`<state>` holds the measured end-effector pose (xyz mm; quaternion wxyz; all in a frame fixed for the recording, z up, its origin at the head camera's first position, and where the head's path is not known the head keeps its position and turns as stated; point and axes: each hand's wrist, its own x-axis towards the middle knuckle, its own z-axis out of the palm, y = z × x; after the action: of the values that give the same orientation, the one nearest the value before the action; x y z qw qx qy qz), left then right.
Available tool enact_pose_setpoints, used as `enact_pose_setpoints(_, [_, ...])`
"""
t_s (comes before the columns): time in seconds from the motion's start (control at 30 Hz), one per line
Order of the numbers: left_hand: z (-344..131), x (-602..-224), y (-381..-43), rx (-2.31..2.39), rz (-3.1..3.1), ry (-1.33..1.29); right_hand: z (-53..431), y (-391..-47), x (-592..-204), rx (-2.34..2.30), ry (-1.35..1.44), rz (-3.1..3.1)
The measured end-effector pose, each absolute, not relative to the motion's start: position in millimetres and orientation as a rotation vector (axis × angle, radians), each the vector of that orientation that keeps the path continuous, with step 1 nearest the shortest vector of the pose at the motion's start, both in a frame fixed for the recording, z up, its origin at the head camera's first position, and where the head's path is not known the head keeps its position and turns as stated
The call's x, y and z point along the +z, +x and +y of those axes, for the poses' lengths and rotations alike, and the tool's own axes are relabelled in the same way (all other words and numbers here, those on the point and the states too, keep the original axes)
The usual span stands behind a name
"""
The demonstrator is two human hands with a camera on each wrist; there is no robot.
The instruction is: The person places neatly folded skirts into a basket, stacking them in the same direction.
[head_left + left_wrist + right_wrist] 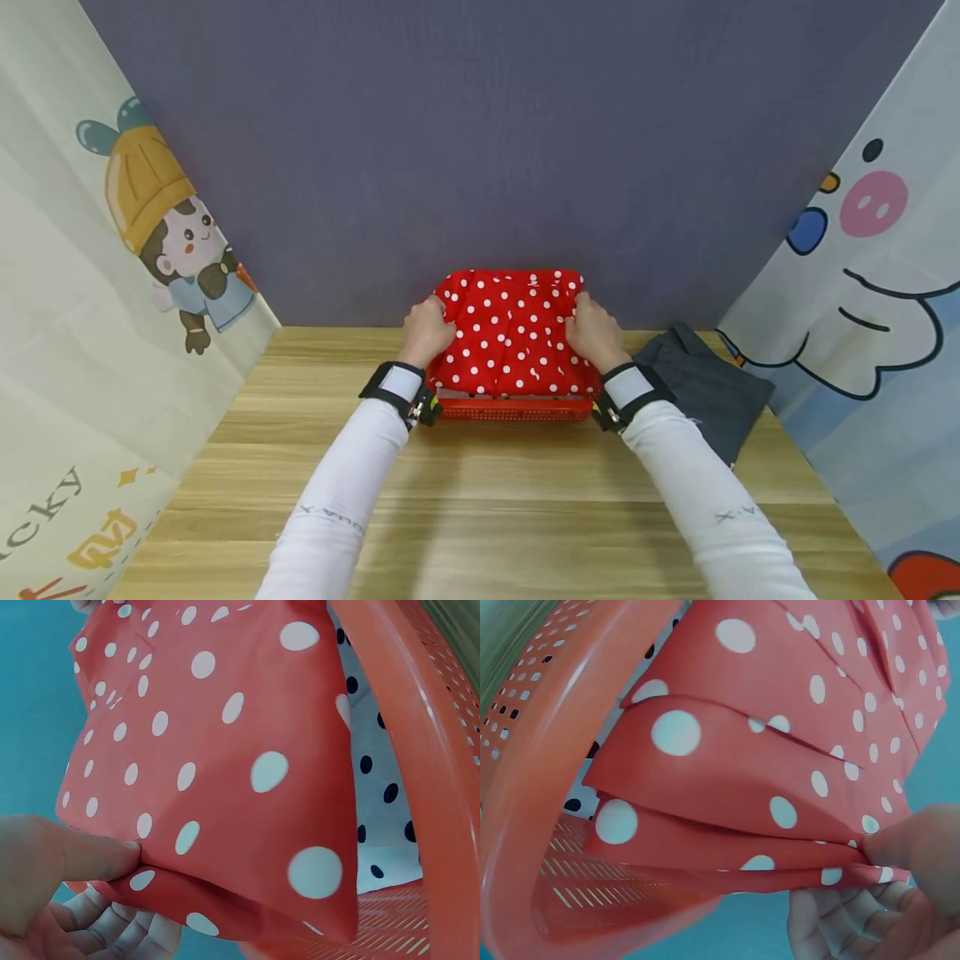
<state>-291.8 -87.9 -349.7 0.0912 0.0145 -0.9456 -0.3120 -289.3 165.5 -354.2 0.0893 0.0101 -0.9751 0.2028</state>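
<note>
A red cloth with white polka dots (pixel 510 333) is stretched between both hands above a red plastic basket (pixel 517 408). My left hand (pixel 427 330) pinches the cloth's left edge between thumb and curled fingers, as the left wrist view also shows. On the other side, my right hand (pixel 596 333) pinches the right edge in the same way. Folds run across the cloth (pixel 780 750) from the right thumb. Inside the basket, a white cloth with black dots (pixel 375 787) shows past the red cloth's lower edge. The rest of the basket's inside is hidden.
A dark grey folded cloth (pixel 701 387) lies on the wooden table (pixel 495 508), right of the basket and partly behind the right forearm. A dark blue-grey panel (pixel 495 150) rises behind the table. Printed curtains (pixel 67 275) hang at both sides.
</note>
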Motion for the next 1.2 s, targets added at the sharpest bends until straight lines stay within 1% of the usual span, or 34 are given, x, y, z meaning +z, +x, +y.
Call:
enact_pose_setpoints(0.7, [-82.3,-366.3,-316.0,-0.739,-2.966,0.129,157.6,-304.8,-368.2,0.603,-0.129,-3.113])
enact_pose_setpoints(0.87, [-80.5,-371.8,-320.7,-0.735,-3.001,0.146,157.2,-306.4,-371.8,0.569,-0.145,-3.123])
enact_pose_setpoints(1.2, [-77.3,-381.1,-329.5,-0.777,-3.059,0.171,151.8,-313.0,-381.3,0.658,-0.157,-3.098])
